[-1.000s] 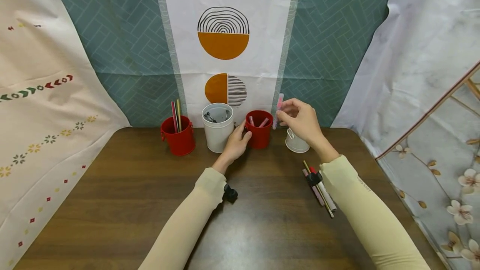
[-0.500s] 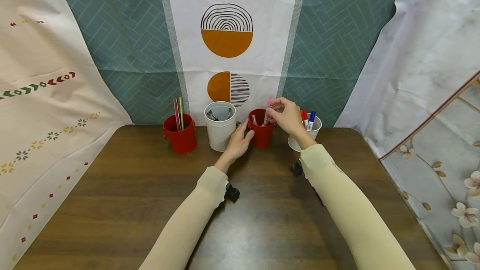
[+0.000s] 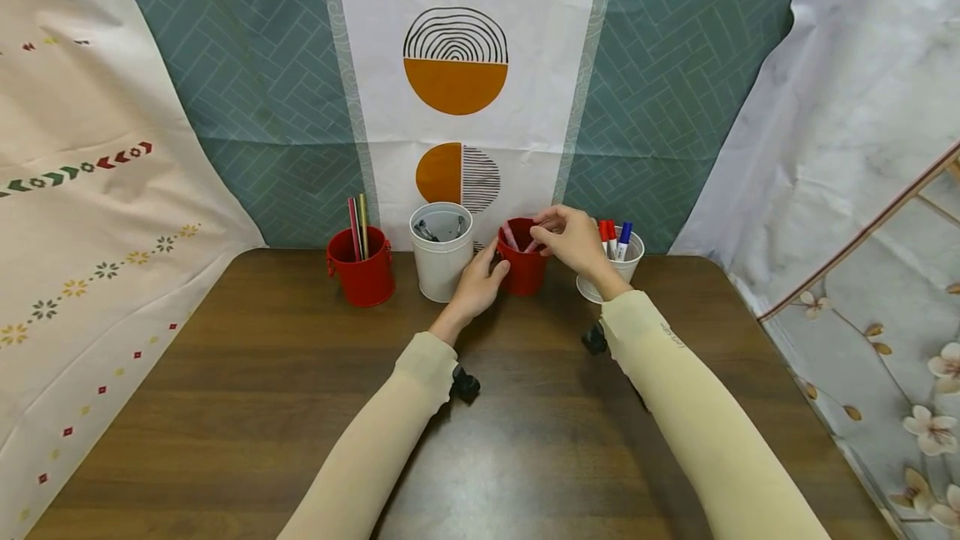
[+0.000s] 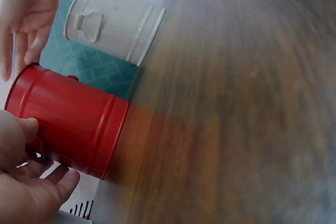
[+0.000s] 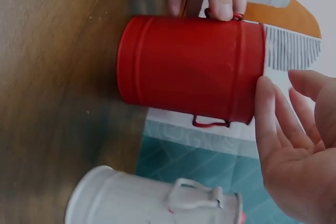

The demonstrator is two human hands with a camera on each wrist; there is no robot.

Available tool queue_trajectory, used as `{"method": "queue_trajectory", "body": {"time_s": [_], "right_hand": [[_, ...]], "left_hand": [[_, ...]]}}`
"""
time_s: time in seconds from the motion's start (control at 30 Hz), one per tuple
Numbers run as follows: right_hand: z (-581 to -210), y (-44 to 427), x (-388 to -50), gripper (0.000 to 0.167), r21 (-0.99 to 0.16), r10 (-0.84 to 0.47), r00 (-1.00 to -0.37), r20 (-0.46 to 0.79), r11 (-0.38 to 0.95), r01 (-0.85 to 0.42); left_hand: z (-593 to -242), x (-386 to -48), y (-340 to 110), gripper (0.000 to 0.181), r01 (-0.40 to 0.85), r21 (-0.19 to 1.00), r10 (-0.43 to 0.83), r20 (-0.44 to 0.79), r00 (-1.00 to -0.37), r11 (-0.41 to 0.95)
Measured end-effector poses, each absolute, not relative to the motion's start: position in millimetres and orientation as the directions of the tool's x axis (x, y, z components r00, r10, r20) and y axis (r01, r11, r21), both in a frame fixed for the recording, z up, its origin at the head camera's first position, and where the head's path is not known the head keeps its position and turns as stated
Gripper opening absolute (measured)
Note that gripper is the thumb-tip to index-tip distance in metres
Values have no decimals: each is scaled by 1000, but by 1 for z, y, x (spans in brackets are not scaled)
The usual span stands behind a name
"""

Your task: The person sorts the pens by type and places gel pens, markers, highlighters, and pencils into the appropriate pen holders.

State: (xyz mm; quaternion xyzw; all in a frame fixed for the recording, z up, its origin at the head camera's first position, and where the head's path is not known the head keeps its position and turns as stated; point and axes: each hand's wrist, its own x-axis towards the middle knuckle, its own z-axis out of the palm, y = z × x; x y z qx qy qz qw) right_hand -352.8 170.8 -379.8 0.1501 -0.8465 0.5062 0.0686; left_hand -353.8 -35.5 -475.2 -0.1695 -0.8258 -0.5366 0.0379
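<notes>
My left hand (image 3: 475, 283) holds the side of a small red metal bucket (image 4: 73, 119), its thumb by the small side handle. The bucket stands upright on the table with pink-capped pens (image 3: 510, 235) leaning inside. My right hand (image 3: 573, 242) is over the bucket's right rim, fingertips at the rim. In the right wrist view, the right thumb and fingers stand apart, and I see no pen between them. Close to the right forearm is a small white bucket (image 3: 592, 288) holding red and blue markers (image 3: 624, 240).
A taller white bucket (image 3: 441, 265) with dark metal-looking items stands left of the left hand. Farther left, another red bucket (image 3: 363, 286) holds pencils (image 3: 362, 227). All stand at the back of the wooden table (image 3: 315, 407), before a patterned cloth (image 3: 660, 98).
My right hand has moved left from above the white bucket to the red bucket with a pink-capped pen. The pen has dropped inside, and the fingers have let go. The left hand stays put.
</notes>
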Motion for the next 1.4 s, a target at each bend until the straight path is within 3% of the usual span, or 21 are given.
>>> {"method": "queue_trajectory", "body": {"time_s": [0.17,0.37,0.63,1.07,1.4], "right_hand": [[-366,188,-340,26,-758,-207,-929,306,537,-369],[-356,224,-309,16,-509,-309,-887,343,732,-453],[-375,270,-263,12,-341,-405,-877,258,811,-475],[-414,284,-214,17,-247,-402,-909,108,875,-416],[-428,280,-203,13,-274,-390,-918,70,878,-393]], "left_hand": [[-475,-353,-36,62,323,871,236,248,-940,371],[-475,-353,-36,62,332,864,236,256,-937,379],[-476,-353,-36,62,330,859,236,253,-938,392],[-474,-353,-35,62,332,856,237,254,-938,395],[-475,-353,-35,61,341,843,233,264,-936,417]]}}
